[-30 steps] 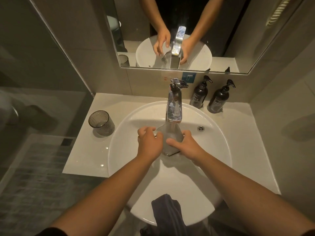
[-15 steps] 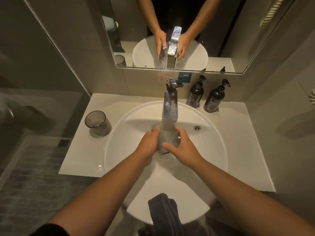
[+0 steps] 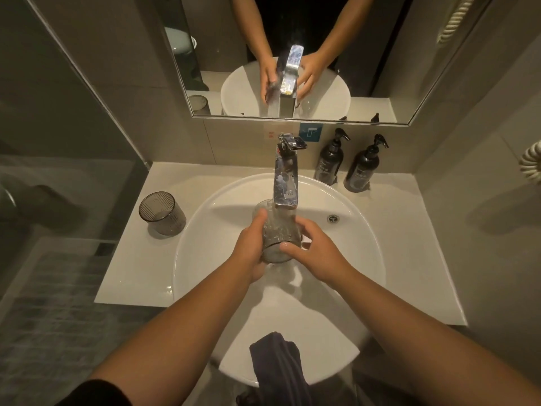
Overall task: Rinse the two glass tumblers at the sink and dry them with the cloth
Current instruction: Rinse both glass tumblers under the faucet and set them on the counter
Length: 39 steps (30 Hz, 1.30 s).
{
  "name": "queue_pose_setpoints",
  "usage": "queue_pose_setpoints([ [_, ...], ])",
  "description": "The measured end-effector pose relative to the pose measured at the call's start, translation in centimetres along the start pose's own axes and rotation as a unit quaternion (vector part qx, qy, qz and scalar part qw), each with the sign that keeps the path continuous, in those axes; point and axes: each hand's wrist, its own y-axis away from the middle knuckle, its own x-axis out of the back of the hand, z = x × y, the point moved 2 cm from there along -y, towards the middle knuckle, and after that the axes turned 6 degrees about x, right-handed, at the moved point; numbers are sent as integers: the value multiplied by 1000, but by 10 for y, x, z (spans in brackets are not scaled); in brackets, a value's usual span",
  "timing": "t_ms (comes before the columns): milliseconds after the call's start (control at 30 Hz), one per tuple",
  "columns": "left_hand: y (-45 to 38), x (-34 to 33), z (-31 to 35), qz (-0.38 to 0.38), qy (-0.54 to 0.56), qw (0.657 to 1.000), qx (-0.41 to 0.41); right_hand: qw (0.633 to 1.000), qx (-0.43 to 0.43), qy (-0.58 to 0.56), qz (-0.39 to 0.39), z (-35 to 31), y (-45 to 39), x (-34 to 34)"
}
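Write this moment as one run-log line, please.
step: rinsing | left hand + right hand: hold tumbler under faucet | second tumbler: on counter | cloth: on basin rim

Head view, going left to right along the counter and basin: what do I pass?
Second tumbler on the counter → left hand → tumbler being rinsed under the faucet → right hand → overflow hole → two dark pump bottles.
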Motion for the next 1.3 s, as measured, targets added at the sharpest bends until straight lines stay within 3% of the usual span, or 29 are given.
queue_pose_setpoints([
  [200,-5,-5,4,-28,-59,993,98,990,60,125,4,-19,-10,11],
  [333,-8,-8,8,-30,-73,986,144,993,52,105,-3,-18,-18,18],
  [467,-13,-11,9,-19,-47,988,148,990,28,72,114,-29,-29,41],
  [567,-16,-11,8,-20,-17,989,145,975,77,95,185,-59,-45,67],
  [667,-21,-8,5,0,0,989,150,961,176,166,137,-99,-62,79],
  [733,-24,-7,4,6,14,988,154,932,228,268,84,-120,-73,79],
  [867,-25,-5,4,-1,61,985,161,878,258,402,-16,-124,-87,73],
  [1067,-21,-1,2,12,61,984,167,857,300,419,16,-102,-75,62],
  [1300,-5,7,1,28,13,985,168,836,309,453,-6,-88,-61,61],
])
